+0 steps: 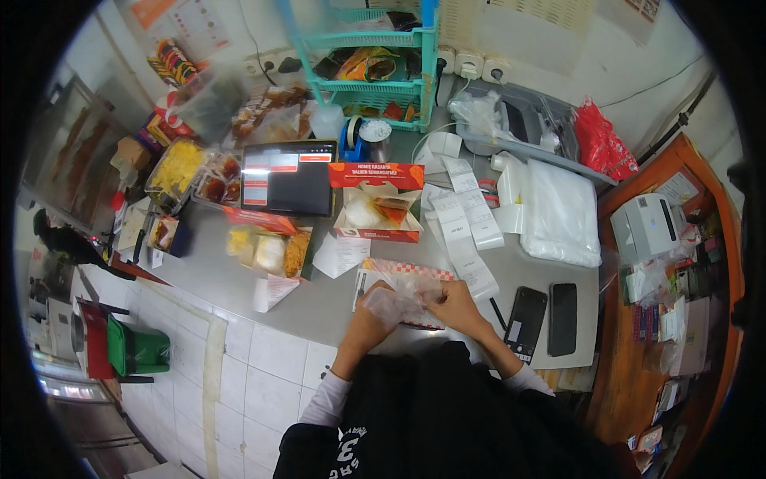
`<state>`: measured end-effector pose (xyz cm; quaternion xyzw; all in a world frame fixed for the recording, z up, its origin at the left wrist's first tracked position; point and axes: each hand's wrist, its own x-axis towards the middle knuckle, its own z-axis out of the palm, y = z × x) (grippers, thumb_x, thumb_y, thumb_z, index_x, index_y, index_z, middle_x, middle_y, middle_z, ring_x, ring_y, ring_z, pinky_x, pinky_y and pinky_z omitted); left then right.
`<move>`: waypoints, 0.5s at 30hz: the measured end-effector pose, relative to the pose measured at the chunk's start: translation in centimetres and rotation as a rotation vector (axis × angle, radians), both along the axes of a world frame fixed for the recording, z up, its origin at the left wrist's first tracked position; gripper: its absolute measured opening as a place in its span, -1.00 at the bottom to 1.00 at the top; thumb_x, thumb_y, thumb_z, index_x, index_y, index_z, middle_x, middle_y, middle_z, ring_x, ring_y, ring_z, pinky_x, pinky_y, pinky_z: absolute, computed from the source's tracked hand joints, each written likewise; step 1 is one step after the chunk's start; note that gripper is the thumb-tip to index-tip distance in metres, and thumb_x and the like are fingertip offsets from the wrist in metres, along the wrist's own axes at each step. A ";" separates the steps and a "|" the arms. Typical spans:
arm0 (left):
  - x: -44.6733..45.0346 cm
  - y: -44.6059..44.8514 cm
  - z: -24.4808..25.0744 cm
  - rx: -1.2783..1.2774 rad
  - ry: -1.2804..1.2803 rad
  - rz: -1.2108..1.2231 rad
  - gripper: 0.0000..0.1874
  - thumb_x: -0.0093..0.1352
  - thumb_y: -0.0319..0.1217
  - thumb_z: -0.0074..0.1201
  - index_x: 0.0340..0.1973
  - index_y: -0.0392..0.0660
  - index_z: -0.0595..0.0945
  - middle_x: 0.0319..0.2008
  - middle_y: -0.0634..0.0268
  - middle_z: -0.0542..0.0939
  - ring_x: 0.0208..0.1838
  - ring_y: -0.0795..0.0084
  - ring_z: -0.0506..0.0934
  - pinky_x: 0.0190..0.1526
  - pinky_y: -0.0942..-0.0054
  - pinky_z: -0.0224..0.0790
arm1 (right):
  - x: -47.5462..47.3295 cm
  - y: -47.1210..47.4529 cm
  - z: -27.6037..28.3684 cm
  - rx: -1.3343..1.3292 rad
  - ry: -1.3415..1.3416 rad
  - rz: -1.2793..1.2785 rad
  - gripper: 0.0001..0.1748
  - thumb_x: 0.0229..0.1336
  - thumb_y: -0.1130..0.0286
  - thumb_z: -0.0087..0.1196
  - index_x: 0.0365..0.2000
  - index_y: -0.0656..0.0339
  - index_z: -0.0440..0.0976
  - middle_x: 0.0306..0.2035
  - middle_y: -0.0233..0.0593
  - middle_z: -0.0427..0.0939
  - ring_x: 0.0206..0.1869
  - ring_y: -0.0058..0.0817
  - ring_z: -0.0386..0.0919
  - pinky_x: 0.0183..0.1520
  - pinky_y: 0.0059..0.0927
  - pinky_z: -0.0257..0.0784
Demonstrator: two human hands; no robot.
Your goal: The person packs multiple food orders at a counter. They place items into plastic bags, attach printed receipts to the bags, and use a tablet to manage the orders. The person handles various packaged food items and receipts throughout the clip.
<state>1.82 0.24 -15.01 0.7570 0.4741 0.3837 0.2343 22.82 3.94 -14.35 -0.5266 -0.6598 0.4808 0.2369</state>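
Note:
My left hand (pixel 374 317) and my right hand (pixel 458 306) both grip a thin clear plastic bag (pixel 398 302) near the counter's front edge. Beneath the bag lies a flat item with a red-and-white checkered border (pixel 437 274); the bag and hands hide much of it. Beyond my hands stands an open red food box (pixel 383 235) holding white rice and a sauce sachet. Left of it, another open box (pixel 308 272) contains rice, fried chicken and something yellow. A printed paper slip (pixel 341 254) lies between the boxes.
A tablet (pixel 287 179) stands behind the boxes, beside a blue tape dispenser (pixel 353 141). To the right lie receipt strips (pixel 458 233), a stack of white plastic bags (pixel 559 215) and two phones (pixel 526 320). A teal tiered rack (pixel 371 87) is at the back; a smaller food box (pixel 164 233) sits far left.

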 end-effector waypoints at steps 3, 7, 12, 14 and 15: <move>-0.2 0.1 -0.2 -0.090 -0.067 0.032 -0.76 0.09 -0.55 0.27 -0.31 -0.19 0.64 -0.31 0.16 0.56 -0.21 0.11 0.58 -0.17 0.23 0.47 | -0.2 0.3 -0.5 0.166 0.153 0.061 -0.78 0.02 0.57 0.26 -0.25 0.29 0.70 -0.42 -0.24 0.73 -0.39 -0.67 0.61 -0.32 -0.49 0.51; -0.5 0.1 -0.8 -0.102 -0.021 0.006 -0.79 0.12 -0.49 0.31 -0.32 -0.17 0.64 -0.31 0.14 0.56 -0.24 0.09 0.57 -0.18 0.19 0.45 | 0.1 0.8 -0.8 0.047 0.227 0.055 -0.78 0.00 0.54 0.29 -0.26 0.28 0.71 -0.40 -0.20 0.73 -0.37 -0.64 0.63 -0.29 -0.49 0.52; -0.7 0.2 -1.2 -0.072 -0.006 -0.004 -0.79 0.14 -0.45 0.33 -0.32 -0.16 0.66 -0.31 0.15 0.56 -0.24 0.10 0.57 -0.19 0.17 0.45 | 0.1 0.8 -0.7 0.070 0.155 0.049 -0.75 -0.05 0.48 0.34 -0.26 0.24 0.71 -0.42 -0.12 0.72 -0.41 -0.55 0.64 -0.30 -0.46 0.52; -0.7 0.2 -1.1 -0.056 0.010 -0.002 -0.79 0.14 -0.45 0.33 -0.30 -0.16 0.68 -0.34 0.16 0.56 -0.26 0.10 0.57 -0.22 0.20 0.45 | 0.0 0.9 -0.7 0.134 0.084 0.073 -0.75 -0.06 0.45 0.35 -0.27 0.24 0.71 -0.43 -0.08 0.70 -0.43 -0.45 0.65 -0.29 -0.42 0.52; -0.7 0.1 -1.0 -0.107 -0.053 0.023 -0.79 0.15 -0.46 0.33 -0.29 -0.16 0.70 -0.36 0.16 0.56 -0.27 0.11 0.57 -0.23 0.21 0.46 | -0.1 1.0 -0.8 0.159 0.032 0.085 -0.74 -0.07 0.44 0.35 -0.28 0.24 0.71 -0.44 -0.06 0.69 -0.44 -0.40 0.65 -0.29 -0.40 0.52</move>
